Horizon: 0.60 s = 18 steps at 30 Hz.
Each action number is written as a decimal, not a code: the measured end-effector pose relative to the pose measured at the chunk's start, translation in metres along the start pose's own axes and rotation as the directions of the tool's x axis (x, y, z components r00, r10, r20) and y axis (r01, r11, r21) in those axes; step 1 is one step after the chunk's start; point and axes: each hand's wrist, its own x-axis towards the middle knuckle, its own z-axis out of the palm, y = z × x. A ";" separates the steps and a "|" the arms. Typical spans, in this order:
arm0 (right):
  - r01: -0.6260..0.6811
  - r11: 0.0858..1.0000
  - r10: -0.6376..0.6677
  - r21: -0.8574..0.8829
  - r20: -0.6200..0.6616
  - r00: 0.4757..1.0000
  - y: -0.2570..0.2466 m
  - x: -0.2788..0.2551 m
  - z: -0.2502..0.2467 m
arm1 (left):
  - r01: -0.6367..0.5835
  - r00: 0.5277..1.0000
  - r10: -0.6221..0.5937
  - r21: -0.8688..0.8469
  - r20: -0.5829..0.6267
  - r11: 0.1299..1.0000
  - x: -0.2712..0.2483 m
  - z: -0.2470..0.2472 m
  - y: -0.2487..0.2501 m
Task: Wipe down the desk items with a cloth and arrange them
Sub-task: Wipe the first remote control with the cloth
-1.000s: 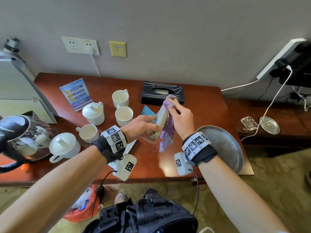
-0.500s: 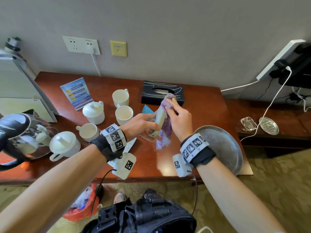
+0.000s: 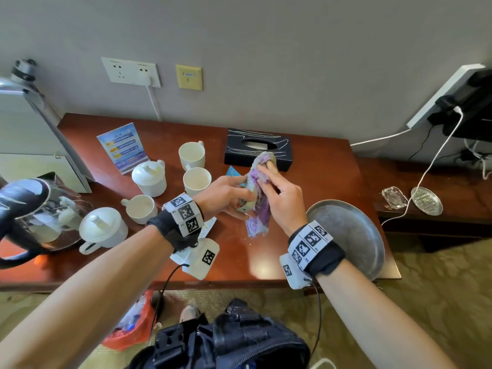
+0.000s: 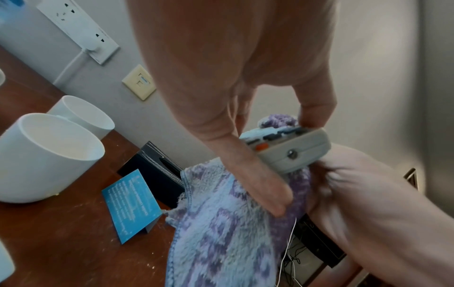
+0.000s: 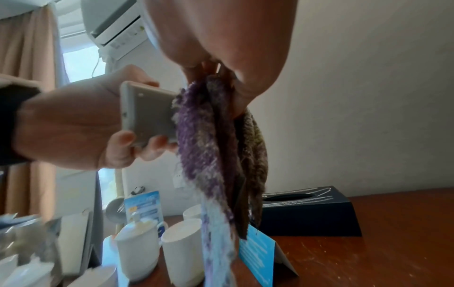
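Left hand (image 3: 226, 193) grips the remote (image 4: 290, 149); right hand (image 3: 282, 193) pinches the cloth (image 3: 257, 209) against it; the cups (image 3: 197, 181) on the bench (image 3: 319, 182) look unarranged.

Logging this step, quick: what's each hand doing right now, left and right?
Left hand: closed, gripping the remote control by its lower end.
Right hand: closed, holding the purple cloth against the remote.

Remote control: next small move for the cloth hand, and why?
Probably draw the purple cloth down the remote control toward the left hand: the right hand presses it at the far end, and the near end is still bare.
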 end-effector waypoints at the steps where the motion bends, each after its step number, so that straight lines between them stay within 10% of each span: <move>1: -0.028 0.999 0.028 0.018 -0.024 0.999 -0.001 0.006 -0.002 | 0.005 1.000 -0.005 0.005 0.013 1.000 0.000 0.000 0.001; 18: -0.073 0.997 0.073 0.000 -0.037 0.997 0.005 0.010 -0.001 | 0.006 1.000 -0.007 0.036 0.019 0.999 -0.001 -0.002 0.000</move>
